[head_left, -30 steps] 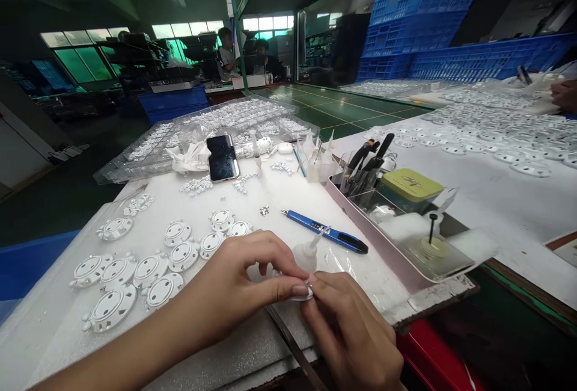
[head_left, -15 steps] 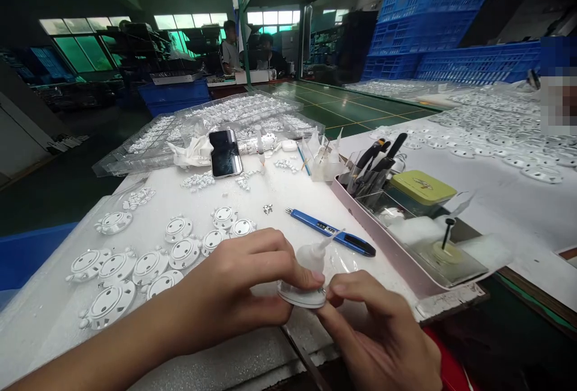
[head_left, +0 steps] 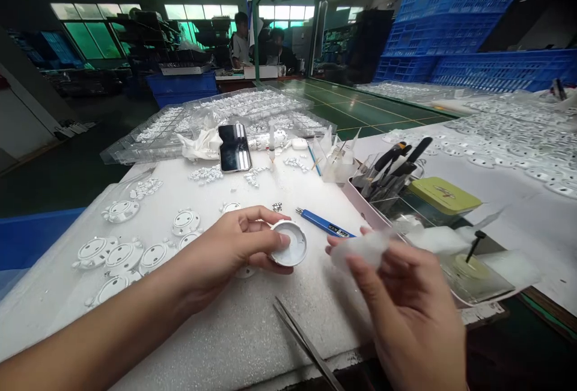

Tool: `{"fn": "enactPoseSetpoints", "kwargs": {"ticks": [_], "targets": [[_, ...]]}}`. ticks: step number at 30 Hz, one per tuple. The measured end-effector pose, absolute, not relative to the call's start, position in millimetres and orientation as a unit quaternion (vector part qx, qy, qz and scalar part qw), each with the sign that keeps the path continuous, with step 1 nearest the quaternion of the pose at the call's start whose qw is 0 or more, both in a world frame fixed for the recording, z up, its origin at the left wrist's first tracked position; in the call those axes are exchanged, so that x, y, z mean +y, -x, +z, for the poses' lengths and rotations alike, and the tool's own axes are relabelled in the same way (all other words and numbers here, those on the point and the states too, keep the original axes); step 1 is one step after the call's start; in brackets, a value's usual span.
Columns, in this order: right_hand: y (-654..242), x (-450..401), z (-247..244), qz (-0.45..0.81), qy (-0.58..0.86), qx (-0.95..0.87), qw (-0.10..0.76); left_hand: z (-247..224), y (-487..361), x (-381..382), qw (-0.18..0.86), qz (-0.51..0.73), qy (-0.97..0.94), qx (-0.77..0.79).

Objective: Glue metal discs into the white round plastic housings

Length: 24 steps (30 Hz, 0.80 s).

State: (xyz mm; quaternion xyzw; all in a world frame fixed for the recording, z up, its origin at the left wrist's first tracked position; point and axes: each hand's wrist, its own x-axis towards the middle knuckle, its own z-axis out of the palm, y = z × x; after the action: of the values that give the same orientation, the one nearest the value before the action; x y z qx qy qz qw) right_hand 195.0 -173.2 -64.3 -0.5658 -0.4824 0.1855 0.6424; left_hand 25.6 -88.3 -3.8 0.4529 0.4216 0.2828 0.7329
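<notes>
In my left hand (head_left: 252, 240) is a round white plastic part (head_left: 295, 246), its hollow, rimmed side tilted up toward me, with the thumb pressing inside. My right hand (head_left: 406, 295), just right of it, grips a translucent white squeeze bottle (head_left: 360, 251), blurred by motion. Metal tweezers (head_left: 303, 338) lie on the white foam mat (head_left: 216, 331) between my hands. A blue pen-shaped tool (head_left: 322, 222) rests behind them, partly hidden by the right fingers. Several similar round white parts (head_left: 155, 255) lie to the left, some covered by my left arm.
A pink-edged tray (head_left: 374, 213) on the right holds pliers-like tools (head_left: 396, 162) and a yellow-green tin (head_left: 445, 194). Farther back are a phone (head_left: 235, 147), small white pieces (head_left: 205, 174) and clear compartment trays (head_left: 121, 153). Blue crates (head_left: 451, 24) are stacked behind. Two people sit or stand in the distance.
My left hand has turned the round part so its hollow side shows. My right hand has moved away from it and now holds the squeeze bottle that stood behind. The view has shifted slightly.
</notes>
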Motion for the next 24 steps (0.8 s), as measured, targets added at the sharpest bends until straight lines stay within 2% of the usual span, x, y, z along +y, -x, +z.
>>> {"fn": "enactPoseSetpoints", "kwargs": {"ticks": [2, 4, 6, 9, 13, 18, 21, 24], "targets": [[-189, -171, -51, 0.134, 0.598, -0.415, 0.673, -4, -24, -86, 0.745, 0.273, -0.44, 0.421], [-182, -165, -37, 0.072, 0.57, -0.36, 0.735, -3, -23, -84, 0.754, 0.27, -0.427, 0.42], [-176, -157, -26, 0.048, 0.512, -0.33, 0.791, -3, -22, -82, 0.762, 0.273, -0.412, 0.417], [-170, -147, -15, 0.042, 0.473, -0.312, 0.823, -4, -22, -81, 0.768, 0.278, -0.398, 0.418], [-165, -139, -13, -0.059, 0.493, -0.281, 0.821, -5, -22, -81, 0.774, 0.278, -0.391, 0.414], [-173, -135, -32, -0.213, 0.524, -0.32, 0.76, -4, -21, -82, 0.783, 0.276, -0.387, 0.401], [-180, -138, -42, -0.223, 0.53, -0.362, 0.734, -2, -22, -82, 0.784, 0.274, -0.385, 0.403], [-186, -149, -46, -0.135, 0.57, -0.383, 0.715, -2, -23, -82, 0.782, 0.271, -0.384, 0.408]]}}
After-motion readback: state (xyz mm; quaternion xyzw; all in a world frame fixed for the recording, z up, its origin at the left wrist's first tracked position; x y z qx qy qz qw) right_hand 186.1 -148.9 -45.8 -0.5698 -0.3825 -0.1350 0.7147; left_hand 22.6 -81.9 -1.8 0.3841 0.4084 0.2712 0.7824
